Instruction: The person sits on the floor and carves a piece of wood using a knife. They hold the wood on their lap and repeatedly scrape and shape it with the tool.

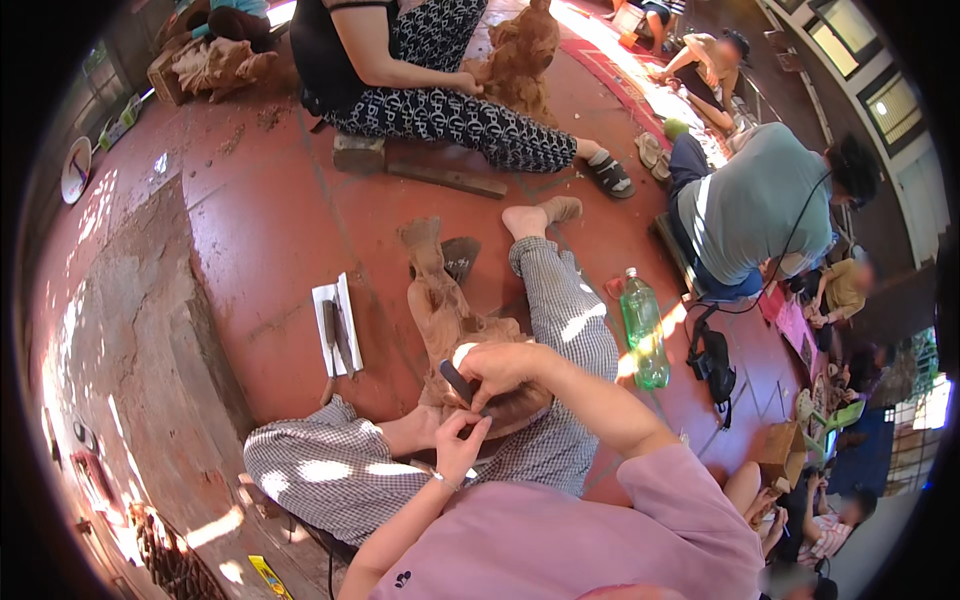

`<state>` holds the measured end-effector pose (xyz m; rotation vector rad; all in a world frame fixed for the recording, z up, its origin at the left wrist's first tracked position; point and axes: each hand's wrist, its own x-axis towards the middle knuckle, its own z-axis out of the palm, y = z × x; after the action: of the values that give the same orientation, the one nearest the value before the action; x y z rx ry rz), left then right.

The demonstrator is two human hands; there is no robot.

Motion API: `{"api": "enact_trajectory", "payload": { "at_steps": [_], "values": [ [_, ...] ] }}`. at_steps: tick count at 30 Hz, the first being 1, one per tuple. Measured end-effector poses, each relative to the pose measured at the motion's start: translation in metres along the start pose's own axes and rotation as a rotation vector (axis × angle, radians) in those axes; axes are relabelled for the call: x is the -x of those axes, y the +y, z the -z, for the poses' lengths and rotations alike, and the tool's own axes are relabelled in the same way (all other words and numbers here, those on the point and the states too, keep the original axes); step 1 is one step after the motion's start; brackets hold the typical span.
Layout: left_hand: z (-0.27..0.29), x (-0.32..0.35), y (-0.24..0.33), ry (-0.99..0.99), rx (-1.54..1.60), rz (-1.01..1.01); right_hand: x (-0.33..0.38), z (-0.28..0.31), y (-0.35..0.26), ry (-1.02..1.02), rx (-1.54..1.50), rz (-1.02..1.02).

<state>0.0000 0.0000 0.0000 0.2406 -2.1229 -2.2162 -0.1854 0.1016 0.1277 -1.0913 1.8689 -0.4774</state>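
A brown carved wooden figure (430,295) lies between my legs, its wide end close to my lap. My right hand (497,368) is closed around a dark-handled hand tool (457,382), low over the near part of the carving. Just below it, my left hand (460,448) has its thumb and fingers pinched together against the wood, by the tool's lower end. What those fingertips hold is hidden. The tool's working end is too covered to tell its kind. My bare foot (408,432) rests against the figure's left side.
A white sheet (322,298) with dark slim tools lies on the red tiles to the left. At the right stand a green plastic bottle (645,330) and a black bag (712,365). A worn slab (140,330) runs along the left. Several people sit nearby; one ahead touches another carving (522,60).
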Motion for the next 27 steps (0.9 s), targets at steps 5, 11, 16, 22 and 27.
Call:
{"api": "enact_trajectory", "payload": {
  "at_steps": [5, 11, 16, 22, 27],
  "values": [
    [0.004, -0.010, 0.005, 0.144, -0.037, 0.045, -0.022, -0.005, 0.007, 0.058, 0.012, -0.009],
    [0.006, -0.006, 0.002, 0.015, -0.052, -0.024, -0.019, -0.009, 0.019, 0.005, -0.137, 0.130],
    [0.009, -0.010, 0.001, 0.146, -0.089, 0.067, -0.024, -0.002, -0.008, -0.013, -0.138, -0.171],
    [0.006, -0.010, -0.008, 0.085, 0.035, -0.007, -0.017, 0.010, -0.017, -0.066, -0.138, -0.184],
    [0.004, -0.012, -0.008, 0.128, 0.084, 0.182, -0.020, -0.004, 0.005, -0.003, -0.223, -0.164]
  ]
}}
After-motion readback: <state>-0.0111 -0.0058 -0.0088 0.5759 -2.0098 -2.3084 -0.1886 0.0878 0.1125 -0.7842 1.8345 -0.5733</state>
